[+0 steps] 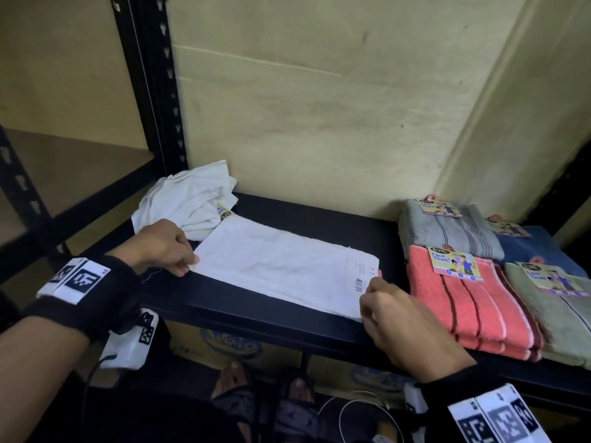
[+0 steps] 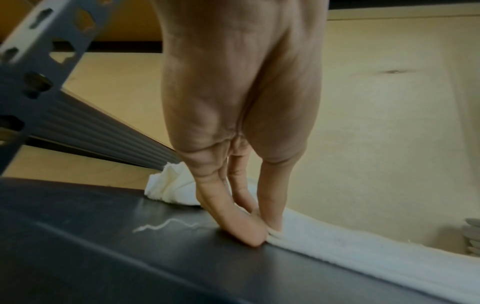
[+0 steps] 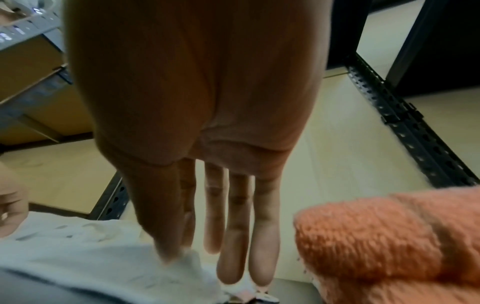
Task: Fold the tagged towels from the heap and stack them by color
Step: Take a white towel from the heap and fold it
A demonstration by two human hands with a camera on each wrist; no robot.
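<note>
A white towel (image 1: 281, 266) lies flat in a long folded strip across the black shelf (image 1: 287, 318), a printed label near its right end. My left hand (image 1: 188, 260) pinches its near left corner between thumb and fingers, as the left wrist view shows for the hand (image 2: 265, 232) and the towel (image 2: 363, 253). My right hand (image 1: 367, 292) is at the near right corner. In the right wrist view this hand (image 3: 182, 251) pinches a lifted bit of the towel (image 3: 91, 246) with thumb and forefinger, the other fingers straight. The heap (image 1: 188, 199) of crumpled white towels sits behind my left hand.
Folded, tagged stacks stand at the right: grey (image 1: 447, 235) and blue (image 1: 537, 247) at the back, coral (image 1: 463, 305) and green (image 1: 559, 308) in front. The coral stack (image 3: 376, 242) is just right of my right hand. A black rack post (image 1: 153, 91) rises behind the heap.
</note>
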